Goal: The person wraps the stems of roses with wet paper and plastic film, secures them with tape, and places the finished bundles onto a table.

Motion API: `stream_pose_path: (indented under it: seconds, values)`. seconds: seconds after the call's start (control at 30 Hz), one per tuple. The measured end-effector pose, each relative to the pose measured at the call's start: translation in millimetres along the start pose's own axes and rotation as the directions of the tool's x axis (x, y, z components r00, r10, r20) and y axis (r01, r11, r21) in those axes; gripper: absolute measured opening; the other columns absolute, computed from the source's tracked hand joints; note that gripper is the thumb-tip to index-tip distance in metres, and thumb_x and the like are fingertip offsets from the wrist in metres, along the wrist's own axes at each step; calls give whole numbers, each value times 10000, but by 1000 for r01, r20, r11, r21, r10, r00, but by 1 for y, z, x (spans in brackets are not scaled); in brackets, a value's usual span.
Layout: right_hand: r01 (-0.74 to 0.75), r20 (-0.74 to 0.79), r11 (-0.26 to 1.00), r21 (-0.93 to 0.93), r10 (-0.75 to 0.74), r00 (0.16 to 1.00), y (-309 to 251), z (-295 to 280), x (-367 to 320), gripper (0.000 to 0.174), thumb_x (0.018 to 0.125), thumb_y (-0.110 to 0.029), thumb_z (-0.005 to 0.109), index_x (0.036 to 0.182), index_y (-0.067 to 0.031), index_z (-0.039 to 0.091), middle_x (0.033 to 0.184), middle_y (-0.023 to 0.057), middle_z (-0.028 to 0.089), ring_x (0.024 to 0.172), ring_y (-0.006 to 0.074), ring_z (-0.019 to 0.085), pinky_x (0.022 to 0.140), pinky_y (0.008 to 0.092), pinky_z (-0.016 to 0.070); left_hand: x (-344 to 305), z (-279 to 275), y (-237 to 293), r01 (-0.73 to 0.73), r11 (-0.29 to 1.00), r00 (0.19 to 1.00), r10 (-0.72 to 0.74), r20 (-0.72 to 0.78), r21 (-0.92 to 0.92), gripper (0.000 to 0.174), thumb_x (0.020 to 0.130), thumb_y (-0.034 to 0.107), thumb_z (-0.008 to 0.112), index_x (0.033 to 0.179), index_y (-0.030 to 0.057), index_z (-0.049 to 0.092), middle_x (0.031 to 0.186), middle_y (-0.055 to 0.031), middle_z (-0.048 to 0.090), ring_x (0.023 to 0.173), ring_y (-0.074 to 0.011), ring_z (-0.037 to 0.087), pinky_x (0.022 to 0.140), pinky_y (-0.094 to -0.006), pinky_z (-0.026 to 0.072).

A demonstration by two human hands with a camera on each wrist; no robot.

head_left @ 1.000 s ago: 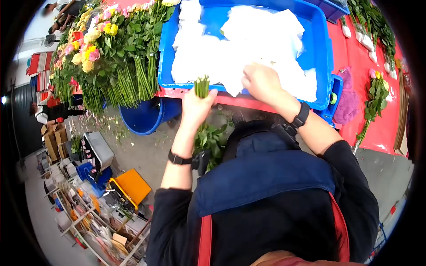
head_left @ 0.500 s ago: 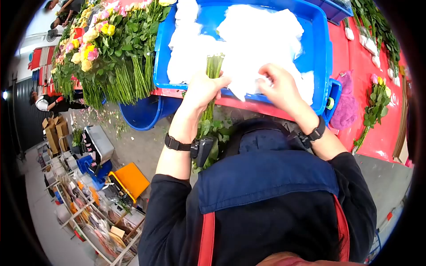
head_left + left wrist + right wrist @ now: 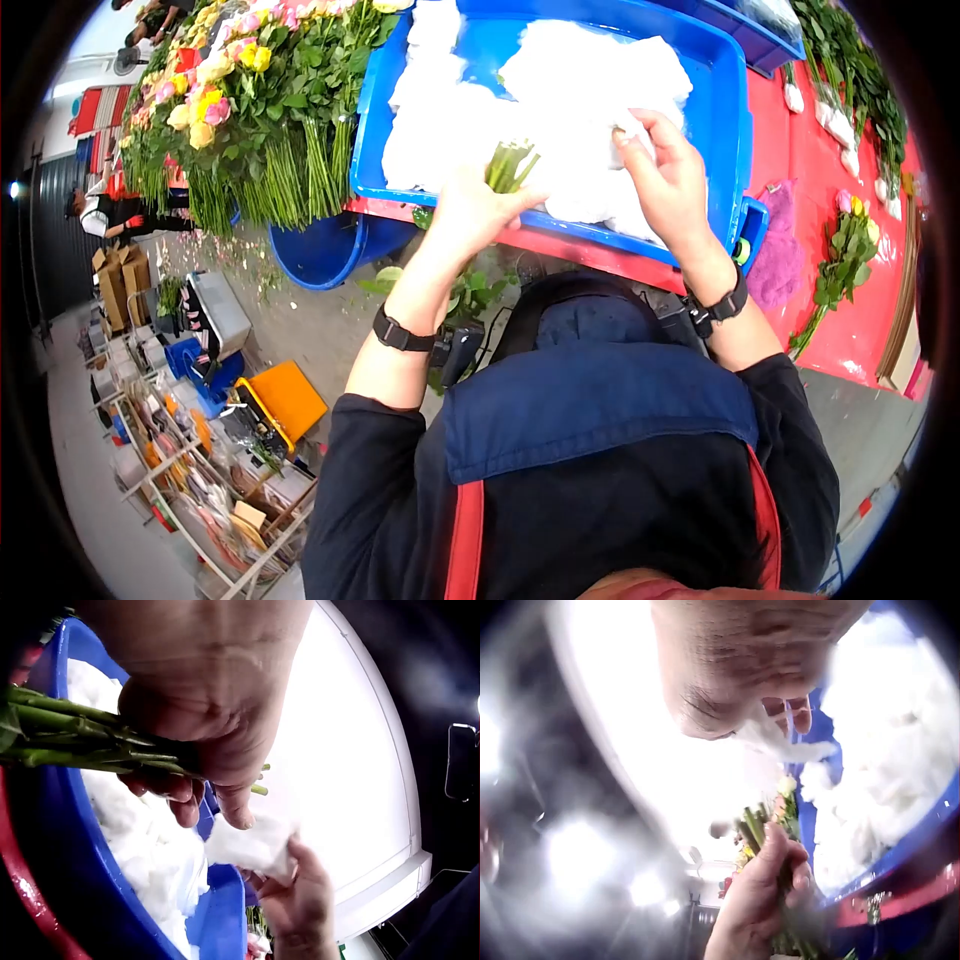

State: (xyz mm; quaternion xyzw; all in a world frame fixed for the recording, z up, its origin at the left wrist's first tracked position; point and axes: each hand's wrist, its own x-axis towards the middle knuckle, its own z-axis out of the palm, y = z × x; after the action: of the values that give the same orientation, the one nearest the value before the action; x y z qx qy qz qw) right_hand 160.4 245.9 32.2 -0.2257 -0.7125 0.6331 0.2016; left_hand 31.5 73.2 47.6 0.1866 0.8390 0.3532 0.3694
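Note:
In the head view my left hand (image 3: 468, 205) grips a bundle of green flower stems (image 3: 512, 166), cut ends upward and leaves hanging below. My right hand (image 3: 675, 195) pinches a piece of wet-looking white cotton (image 3: 251, 844) between thumb and fingers, a short way from the stem ends. Both hands are over the near side of a blue tub (image 3: 742, 150). White cotton (image 3: 590, 80) is heaped inside it. From the right wrist, a thin flap of the held cotton (image 3: 776, 742) hangs below the fingers.
Pink and yellow roses (image 3: 205, 110) lie in a large pile at left, above a blue bucket (image 3: 300, 262). A purple cloth (image 3: 778, 250) and a small rose bunch (image 3: 845, 245) lie on the red table cover (image 3: 815, 335). Wrapped stems (image 3: 835, 125) stand at far right.
The right hand has moved up and right, and now pinches a piece of cotton from the tub. The left hand has shifted right with the stems, whose cut ends now tilt rightward.

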Motion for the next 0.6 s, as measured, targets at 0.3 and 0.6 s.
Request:
stream_pose_path:
  seconds: [0.3, 0.6]
  values:
    - [343, 223, 937, -64, -321, 920, 4, 30, 0, 479, 786, -156, 726, 1232, -51, 585, 1188, 146, 619, 1104, 257, 590, 917, 349, 474, 1, 34, -17, -415, 897, 903, 427, -54, 155, 252, 789, 163, 702, 1012, 50, 671, 921, -112, 701, 832, -223, 673, 746, -332, 521]
    - [-302, 393, 836, 459, 113, 912, 27, 49, -4, 424, 826, -117, 698, 1210, -50, 533, 1083, 48, 605, 978, 140, 577, 891, 288, 464, -12, 14, -32, 137, 668, 905, 216, 367, -731, 309, 982, 268, 424, 1088, -2, 529, 798, -108, 599, 620, -185, 563, 551, -300, 484]
